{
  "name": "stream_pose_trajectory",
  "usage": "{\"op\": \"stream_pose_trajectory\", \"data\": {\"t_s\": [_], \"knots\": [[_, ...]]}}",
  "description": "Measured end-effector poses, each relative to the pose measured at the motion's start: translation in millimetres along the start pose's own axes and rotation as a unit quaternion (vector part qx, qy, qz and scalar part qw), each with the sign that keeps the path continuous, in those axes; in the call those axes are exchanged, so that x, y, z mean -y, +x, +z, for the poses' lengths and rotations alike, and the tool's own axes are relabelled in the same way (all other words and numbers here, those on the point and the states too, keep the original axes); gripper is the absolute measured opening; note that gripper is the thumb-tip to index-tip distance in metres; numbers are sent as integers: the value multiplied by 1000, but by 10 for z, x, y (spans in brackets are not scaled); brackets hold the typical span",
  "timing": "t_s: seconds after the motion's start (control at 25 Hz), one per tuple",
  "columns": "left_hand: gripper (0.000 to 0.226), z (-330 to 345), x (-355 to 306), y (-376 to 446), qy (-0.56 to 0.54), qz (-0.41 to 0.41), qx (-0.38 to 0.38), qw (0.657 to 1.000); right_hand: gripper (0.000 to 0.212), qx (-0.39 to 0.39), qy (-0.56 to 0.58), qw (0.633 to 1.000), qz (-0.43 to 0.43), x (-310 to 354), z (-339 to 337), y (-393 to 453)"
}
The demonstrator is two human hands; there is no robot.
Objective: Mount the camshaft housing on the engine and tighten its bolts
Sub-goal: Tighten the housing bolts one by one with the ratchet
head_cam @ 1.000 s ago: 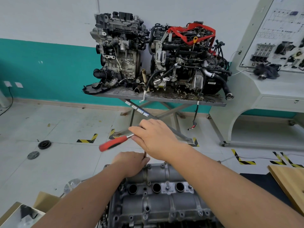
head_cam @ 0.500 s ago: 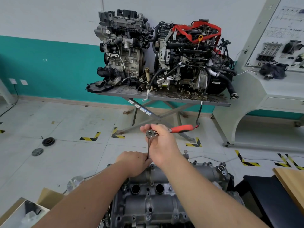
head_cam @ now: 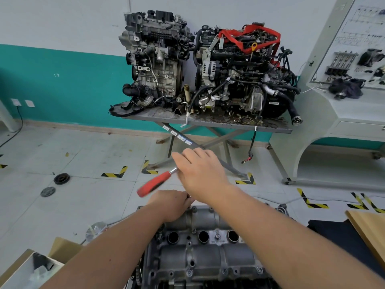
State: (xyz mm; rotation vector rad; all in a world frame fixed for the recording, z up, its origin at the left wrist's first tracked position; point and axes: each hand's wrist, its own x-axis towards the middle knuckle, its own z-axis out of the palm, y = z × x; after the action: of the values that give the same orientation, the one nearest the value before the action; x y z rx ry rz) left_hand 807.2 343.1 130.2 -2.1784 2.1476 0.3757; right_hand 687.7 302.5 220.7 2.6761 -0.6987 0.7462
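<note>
My right hand (head_cam: 200,174) covers the head of the ratchet (head_cam: 155,184), its grip closed over the metal end; the red handle sticks out to the left and down, blurred. My left hand (head_cam: 170,205) sits below it at the far edge of the housing (head_cam: 200,253), fingers curled around something thin and dark that I cannot make out, so its grip looks narrow and closed on that.

The housing lies on the engine directly in front of me, grey cast metal, with three round plug holes in a row across its middle and small bolts (head_cam: 216,236) showing around them. My forearms cross over its near corners.

Beyond my hands stands a grey desk (head_cam: 208,123) on crossed legs against the teal-and-white wall, carrying two complete engines side by side: a bare grey one (head_cam: 155,59) on the left, and a darker one (head_cam: 243,74) with red straps over its top on the right.

A black pulley (head_cam: 61,178) and a flat grey disc (head_cam: 48,191) lie on the floor to the left. A cardboard box (head_cam: 31,268) sits at the lower left, a wooden board (head_cam: 368,228) at the right edge.
</note>
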Motion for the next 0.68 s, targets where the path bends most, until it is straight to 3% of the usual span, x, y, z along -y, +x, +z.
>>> {"op": "stream_pose_trajectory", "data": {"t_s": [0.12, 0.24, 0.28, 0.32, 0.36, 0.44, 0.52, 0.56, 0.6, 0.64, 0.68], "knots": [[48, 51, 60, 24, 34, -9, 12, 999, 69, 155, -27, 987, 19, 31, -203, 127], [56, 90, 64, 41, -4, -38, 20, 999, 46, 192, 22, 977, 89, -14, -275, 254], [57, 89, 67, 43, -15, -42, 18, 999, 37, 228, 99, 956, 155, -35, -291, 297], [59, 82, 71, 39, -24, -42, 11, 999, 30, 249, 228, 909, 244, -56, -296, 322], [61, 80, 79, 28, -33, -41, 3, 999, 23, 245, 389, 821, 339, -50, -293, 320], [63, 97, 100, 22, -48, -38, -11, 998, 10, 161, 641, 586, 469, 31, -276, 236], [58, 92, 93, 14, -51, -31, -17, 998, 5, -7, 758, 385, 526, 77, -204, 137], [54, 73, 80, 9, -48, -27, -17, 998, 8, -68, 780, 327, 529, 98, -144, 94], [52, 57, 70, 13, -47, -23, -17, 998, 11, -97, 785, 327, 517, 118, -90, 43], [52, 59, 68, 19, -41, -25, -19, 999, 12, -100, 767, 390, 499, 136, -41, -11], [52, 63, 75, 24, -41, -26, -21, 999, 13, -87, 729, 491, 469, 152, 7, -71]]}}
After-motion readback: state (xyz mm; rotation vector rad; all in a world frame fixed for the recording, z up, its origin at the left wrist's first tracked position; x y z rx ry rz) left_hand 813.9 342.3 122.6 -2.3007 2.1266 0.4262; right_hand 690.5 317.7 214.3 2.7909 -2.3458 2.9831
